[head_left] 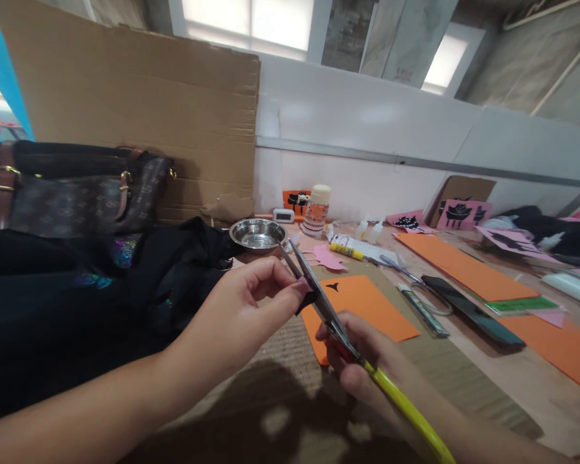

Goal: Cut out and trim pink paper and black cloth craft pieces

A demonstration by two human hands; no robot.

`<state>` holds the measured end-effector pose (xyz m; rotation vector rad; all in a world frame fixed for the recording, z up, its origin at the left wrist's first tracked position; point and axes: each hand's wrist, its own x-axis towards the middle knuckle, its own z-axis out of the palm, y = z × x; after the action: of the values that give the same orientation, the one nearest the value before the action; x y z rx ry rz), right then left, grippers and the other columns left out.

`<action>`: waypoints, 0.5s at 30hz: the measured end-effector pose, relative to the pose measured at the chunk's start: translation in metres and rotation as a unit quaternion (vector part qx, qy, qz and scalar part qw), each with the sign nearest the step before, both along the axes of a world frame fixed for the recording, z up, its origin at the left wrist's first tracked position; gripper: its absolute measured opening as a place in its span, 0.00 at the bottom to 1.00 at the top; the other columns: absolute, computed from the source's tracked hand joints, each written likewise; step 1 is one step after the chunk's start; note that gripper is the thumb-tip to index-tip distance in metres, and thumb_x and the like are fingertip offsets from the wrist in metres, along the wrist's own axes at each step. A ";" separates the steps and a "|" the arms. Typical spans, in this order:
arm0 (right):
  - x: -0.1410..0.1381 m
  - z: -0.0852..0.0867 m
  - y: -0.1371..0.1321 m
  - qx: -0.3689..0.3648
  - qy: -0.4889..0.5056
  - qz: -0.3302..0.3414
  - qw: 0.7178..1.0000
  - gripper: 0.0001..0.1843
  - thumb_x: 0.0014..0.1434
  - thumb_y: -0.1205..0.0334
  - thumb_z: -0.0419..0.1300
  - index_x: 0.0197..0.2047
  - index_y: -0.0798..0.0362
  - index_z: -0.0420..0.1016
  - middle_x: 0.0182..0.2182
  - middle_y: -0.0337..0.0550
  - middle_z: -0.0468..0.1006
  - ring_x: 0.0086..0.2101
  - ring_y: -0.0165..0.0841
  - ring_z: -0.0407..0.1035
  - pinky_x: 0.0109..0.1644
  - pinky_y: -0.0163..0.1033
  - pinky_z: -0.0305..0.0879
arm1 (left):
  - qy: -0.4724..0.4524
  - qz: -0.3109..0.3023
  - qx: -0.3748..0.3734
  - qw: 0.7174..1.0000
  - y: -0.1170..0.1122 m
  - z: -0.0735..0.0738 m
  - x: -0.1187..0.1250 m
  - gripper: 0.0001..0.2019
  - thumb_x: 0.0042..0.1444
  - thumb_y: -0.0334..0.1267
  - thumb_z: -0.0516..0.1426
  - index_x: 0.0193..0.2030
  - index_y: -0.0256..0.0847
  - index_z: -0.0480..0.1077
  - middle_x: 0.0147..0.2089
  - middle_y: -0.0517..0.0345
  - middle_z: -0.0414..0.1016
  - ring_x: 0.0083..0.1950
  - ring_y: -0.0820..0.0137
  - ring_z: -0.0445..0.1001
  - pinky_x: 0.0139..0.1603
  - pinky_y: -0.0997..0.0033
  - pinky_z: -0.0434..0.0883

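Observation:
Between thumb and forefinger, my left hand pinches a small black paper piece. My right hand grips a pair of scissors with yellow handles. Their blades are parted and point up and away, right beside the black piece and the left fingertips. Whether the blades touch the paper I cannot tell. Below and behind the scissors lies a sheet of orange paper, bearing a tiny black cutout. Part of this sheet is hidden by the right hand.
A metal bowl and a lidded bottle stand at the back. To the right are a black phone, a second pair of scissors and an orange sheet. Black cloth and a handbag fill the left.

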<state>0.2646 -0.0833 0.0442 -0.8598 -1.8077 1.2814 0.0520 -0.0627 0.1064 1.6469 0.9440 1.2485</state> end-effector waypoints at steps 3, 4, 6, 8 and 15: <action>0.000 0.000 -0.001 0.001 -0.008 -0.011 1.000 0.29 0.58 0.33 0.62 0.46 0.51 0.71 0.31 0.37 0.64 0.29 0.29 0.57 0.32 0.34 0.59 | -0.001 -0.002 -0.008 1.000 0.000 -0.002 -0.001 0.11 0.58 0.40 0.61 0.27 0.40 0.69 0.27 0.66 0.70 0.30 0.75 0.67 0.32 0.77 0.65; 0.000 0.001 -0.001 -0.002 -0.009 -0.011 1.000 0.30 0.58 0.32 0.62 0.47 0.51 0.70 0.30 0.37 0.64 0.29 0.29 0.57 0.32 0.34 0.59 | 0.000 -0.003 -0.008 1.000 0.001 -0.002 -0.001 0.11 0.59 0.40 0.61 0.27 0.40 0.69 0.27 0.66 0.70 0.30 0.75 0.67 0.32 0.77 0.66; -0.001 0.002 -0.001 -0.005 -0.007 -0.006 1.000 0.30 0.58 0.32 0.62 0.46 0.51 0.70 0.30 0.36 0.64 0.28 0.29 0.56 0.32 0.33 0.59 | 0.000 -0.003 -0.007 1.000 0.001 -0.003 -0.001 0.11 0.59 0.39 0.61 0.27 0.40 0.69 0.27 0.66 0.70 0.30 0.75 0.68 0.32 0.78 0.66; -0.001 0.002 -0.001 -0.002 0.001 -0.001 1.000 0.29 0.59 0.33 0.62 0.46 0.51 0.71 0.30 0.36 0.64 0.28 0.28 0.56 0.32 0.33 0.59 | -0.004 -0.003 -0.003 1.000 0.001 -0.004 -0.002 0.10 0.59 0.39 0.61 0.27 0.40 0.69 0.27 0.66 0.70 0.31 0.75 0.68 0.33 0.78 0.67; -0.001 0.004 -0.001 -0.009 0.008 0.006 1.000 0.30 0.58 0.31 0.62 0.45 0.51 0.70 0.30 0.35 0.64 0.28 0.28 0.56 0.32 0.32 0.60 | -0.007 -0.003 0.004 1.000 0.001 -0.004 -0.002 0.10 0.58 0.40 0.61 0.28 0.40 0.70 0.30 0.65 0.73 0.32 0.75 0.70 0.34 0.78 0.68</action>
<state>0.2633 -0.0838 0.0483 -0.8481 -1.7941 1.3095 0.0499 -0.0613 0.1027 1.6431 0.9270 1.2597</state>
